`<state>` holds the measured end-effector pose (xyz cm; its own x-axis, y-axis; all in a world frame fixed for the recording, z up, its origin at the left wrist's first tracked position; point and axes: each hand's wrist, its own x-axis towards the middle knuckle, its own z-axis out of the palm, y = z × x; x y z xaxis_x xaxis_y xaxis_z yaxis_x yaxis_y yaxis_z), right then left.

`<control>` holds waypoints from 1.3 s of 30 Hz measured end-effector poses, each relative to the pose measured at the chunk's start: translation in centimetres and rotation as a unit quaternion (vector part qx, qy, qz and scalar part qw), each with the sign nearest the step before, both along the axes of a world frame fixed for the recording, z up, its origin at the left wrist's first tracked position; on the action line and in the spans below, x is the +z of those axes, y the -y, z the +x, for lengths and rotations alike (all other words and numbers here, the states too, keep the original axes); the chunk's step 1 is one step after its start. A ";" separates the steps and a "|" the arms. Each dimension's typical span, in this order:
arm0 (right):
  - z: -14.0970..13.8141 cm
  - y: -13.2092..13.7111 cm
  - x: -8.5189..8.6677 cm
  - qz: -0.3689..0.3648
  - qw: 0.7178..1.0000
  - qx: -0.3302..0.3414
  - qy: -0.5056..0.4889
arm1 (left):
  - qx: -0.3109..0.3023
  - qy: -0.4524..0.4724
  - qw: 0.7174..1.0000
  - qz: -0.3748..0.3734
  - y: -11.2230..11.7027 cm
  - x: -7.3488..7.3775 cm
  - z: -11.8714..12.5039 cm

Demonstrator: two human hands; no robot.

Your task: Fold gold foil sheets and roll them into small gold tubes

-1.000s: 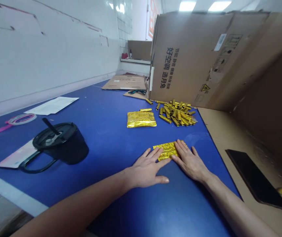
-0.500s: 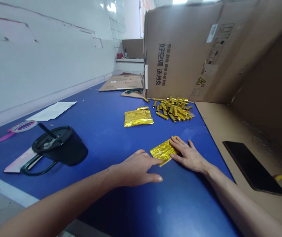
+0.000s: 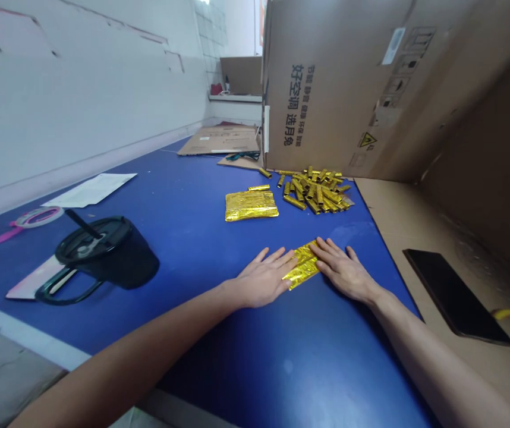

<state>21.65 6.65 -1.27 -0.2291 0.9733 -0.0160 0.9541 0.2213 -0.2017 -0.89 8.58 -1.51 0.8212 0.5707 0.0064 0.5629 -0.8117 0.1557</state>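
A sheet of crinkled gold foil (image 3: 303, 272) lies on the blue table between my two hands. My left hand (image 3: 267, 278) rests flat at its left end, fingers spread, fingertips over the foil. On the right end lies my right hand (image 3: 340, 267), also flat, its fingers apart and covering that edge. Both hands are open and press on the foil from above. Farther back is a flat gold foil bundle (image 3: 251, 206), with one small gold tube (image 3: 259, 188) behind it. A heap of small gold foil tubes (image 3: 320, 193) lies to the right of the bundle.
On the left stands a dark lidded mug with a straw (image 3: 107, 252), near a roll of tape (image 3: 38, 217) and a white paper (image 3: 92, 190). A large cardboard box (image 3: 335, 89) rises behind the tubes. A black phone-like slab (image 3: 455, 297) lies on cardboard at the right.
My left hand has turned palm down and spread its fingers onto the foil, where it was pointing with one finger. The foil now looks narrower, and my right hand stays on its right end.
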 end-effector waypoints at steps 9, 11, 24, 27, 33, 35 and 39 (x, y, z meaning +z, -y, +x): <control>1.2 -0.8 -0.3 0.085 0.983 -0.163 -0.013 | 0.049 -0.007 0.997 0.053 2.9 0.4 -0.1; 0.8 -0.5 0.1 0.124 0.978 -0.165 -0.028 | 0.093 0.002 0.991 0.101 4.2 0.8 0.4; -3.5 2.0 1.2 0.033 0.985 0.146 -0.083 | 0.009 0.040 0.994 0.097 2.8 1.7 2.0; -2.7 1.4 0.5 0.051 0.991 0.117 -0.042 | -0.018 0.062 0.994 0.087 1.5 1.4 2.0; -1.8 1.0 -0.2 0.151 0.988 -0.034 -0.017 | 0.093 0.033 0.987 0.130 0.8 1.6 3.3; -2.0 1.2 0.1 0.191 0.980 -0.035 -0.038 | 0.153 0.032 0.977 0.146 0.7 1.6 3.9; -3.2 2.0 0.8 0.185 0.971 0.077 -0.129 | 0.178 0.038 0.974 0.133 0.1 1.5 4.2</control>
